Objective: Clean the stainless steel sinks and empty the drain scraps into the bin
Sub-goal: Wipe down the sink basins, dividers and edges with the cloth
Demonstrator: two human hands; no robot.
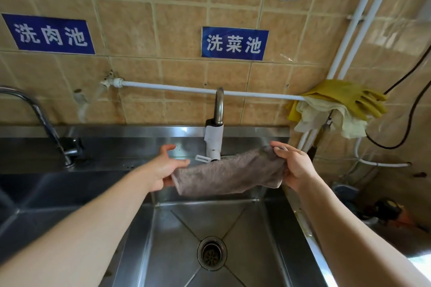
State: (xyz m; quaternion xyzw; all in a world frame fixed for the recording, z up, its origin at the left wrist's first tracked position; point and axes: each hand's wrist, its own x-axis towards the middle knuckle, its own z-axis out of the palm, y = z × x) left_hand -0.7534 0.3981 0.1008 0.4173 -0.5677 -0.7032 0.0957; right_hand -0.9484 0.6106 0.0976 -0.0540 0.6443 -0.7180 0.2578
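Your left hand (163,170) pinches one end of the grey cloth (229,173), index finger and thumb spread; your right hand (295,165) grips the other end. You hold it stretched above the right sink (256,228), in front of the tap (218,123), with the drain (211,253) below.
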